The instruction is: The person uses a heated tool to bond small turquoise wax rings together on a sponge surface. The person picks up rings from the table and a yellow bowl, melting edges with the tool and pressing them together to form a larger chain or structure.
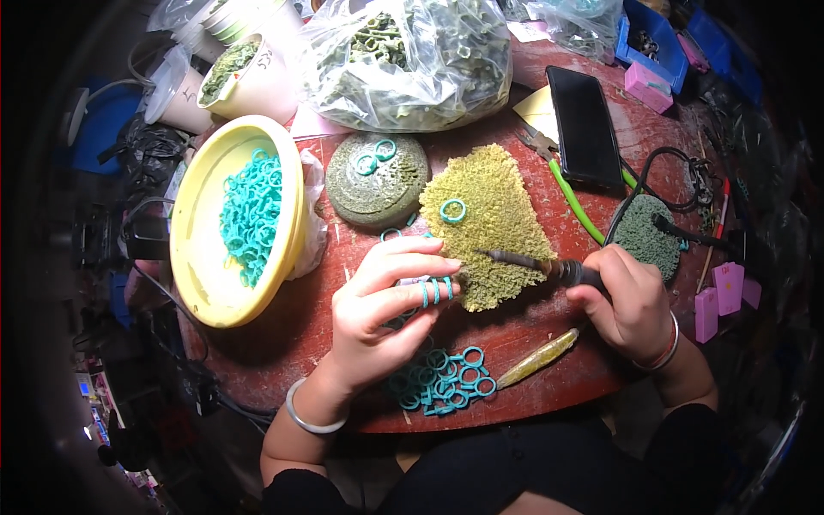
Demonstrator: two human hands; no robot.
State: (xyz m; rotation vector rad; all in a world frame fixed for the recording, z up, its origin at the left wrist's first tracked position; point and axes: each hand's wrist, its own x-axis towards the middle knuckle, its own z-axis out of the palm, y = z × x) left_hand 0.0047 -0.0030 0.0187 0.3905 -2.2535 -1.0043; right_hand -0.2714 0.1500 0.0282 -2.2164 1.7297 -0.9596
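Observation:
My right hand (628, 296) is closed round the dark handle of a soldering iron (525, 260). The iron's thin tip points left, over a rough yellow-green slab (493, 193). Near the slab's left edge is my left hand (386, 300), its fingers bent toward the iron's tip. Several teal rings (436, 293) are threaded round one of its fingers; whether the fingertips pinch another piece is hard to see. A single teal ring (452, 210) lies on the slab. Loose teal rings (446, 378) are heaped below my left hand, by the table's near edge.
A yellow basin (190, 283) of teal rings stands left. Behind are a round grey-green block (378, 184) with two rings, a plastic bag (412, 86) and cups (249, 81). Right lie a phone (586, 129), green-handled pliers (573, 202), a dark-green pad (645, 240) and cables. A yellowish stick (539, 359) lies in front.

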